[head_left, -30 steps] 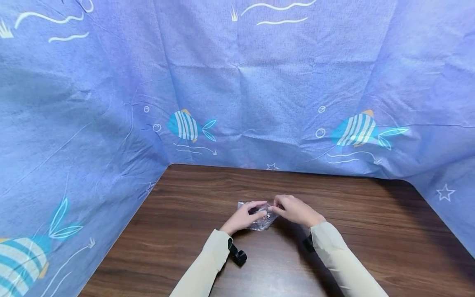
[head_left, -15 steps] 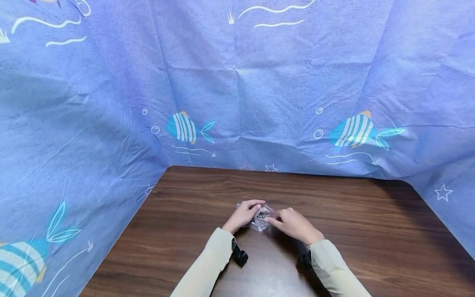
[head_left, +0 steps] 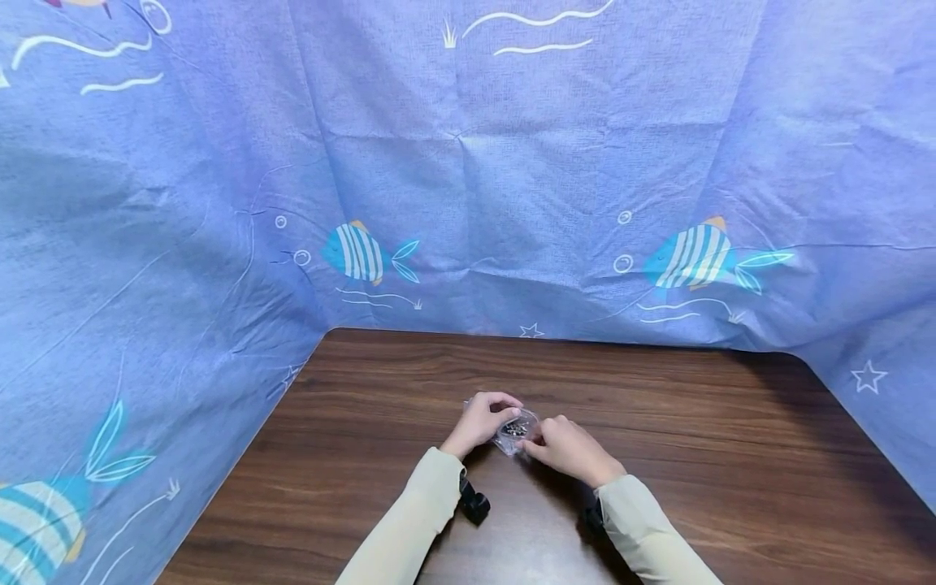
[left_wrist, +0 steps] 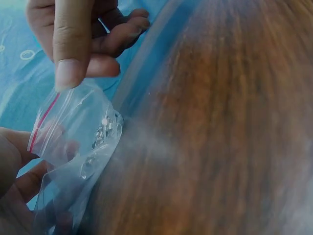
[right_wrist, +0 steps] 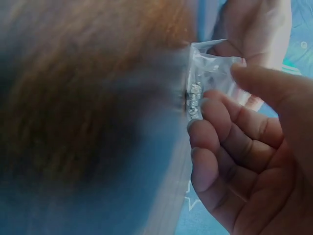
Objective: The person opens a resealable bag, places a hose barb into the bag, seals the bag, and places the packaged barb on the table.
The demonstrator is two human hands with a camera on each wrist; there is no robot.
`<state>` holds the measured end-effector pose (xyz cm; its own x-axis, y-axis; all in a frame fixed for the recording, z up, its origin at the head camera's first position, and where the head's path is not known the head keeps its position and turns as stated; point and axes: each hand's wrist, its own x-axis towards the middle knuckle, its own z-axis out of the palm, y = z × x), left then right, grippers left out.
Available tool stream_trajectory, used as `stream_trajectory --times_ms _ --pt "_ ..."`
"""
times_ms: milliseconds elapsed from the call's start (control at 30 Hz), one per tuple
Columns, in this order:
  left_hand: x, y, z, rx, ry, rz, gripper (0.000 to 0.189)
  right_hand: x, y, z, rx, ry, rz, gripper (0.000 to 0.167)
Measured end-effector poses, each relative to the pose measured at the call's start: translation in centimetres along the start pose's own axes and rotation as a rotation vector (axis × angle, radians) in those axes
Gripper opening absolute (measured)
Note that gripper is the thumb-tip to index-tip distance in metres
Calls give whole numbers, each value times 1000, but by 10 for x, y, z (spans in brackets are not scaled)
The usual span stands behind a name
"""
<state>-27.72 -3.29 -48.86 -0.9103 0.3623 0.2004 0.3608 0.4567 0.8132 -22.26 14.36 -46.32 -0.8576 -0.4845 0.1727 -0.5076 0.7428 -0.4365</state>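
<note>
A clear plastic zip-lock bag [head_left: 506, 445] with a red line along its mouth lies low over the table between the two hands. Small shiny metal pieces [left_wrist: 103, 131] sit together inside it; their exact kind is too small to tell. My left hand [head_left: 483, 420] holds the bag's left side, its fingers partly seen through the film in the left wrist view. On the other side, my right hand [head_left: 574, 448] pinches the bag between thumb and forefinger. The remaining fingers [right_wrist: 205, 166] of that hand curl below the bag in the right wrist view.
The bag is over a dark wood-grain table [head_left: 409, 366]. A blue fish-patterned curtain [head_left: 526, 187] hangs behind and to the sides. Black straps with small devices [head_left: 475, 508] are on both wrists, beside pale sleeves [head_left: 402, 520].
My right hand has come slightly lower, its grip moving down the bag's right side. The left hand has closed in on the bag, and the metal pieces show more plainly in the head view.
</note>
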Motion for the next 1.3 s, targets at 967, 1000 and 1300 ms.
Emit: stream_trajectory --times_ms 967,1000,1300 --pt "-3 17 -6 66 202 -130 12 2 15 -5 -54 115 -78 22" --pt "-3 18 -7 63 207 -128 12 2 16 -8 -54 120 -83 22" --pt "-4 24 -18 66 238 -108 13 1 27 -36 -67 183 -132 6"
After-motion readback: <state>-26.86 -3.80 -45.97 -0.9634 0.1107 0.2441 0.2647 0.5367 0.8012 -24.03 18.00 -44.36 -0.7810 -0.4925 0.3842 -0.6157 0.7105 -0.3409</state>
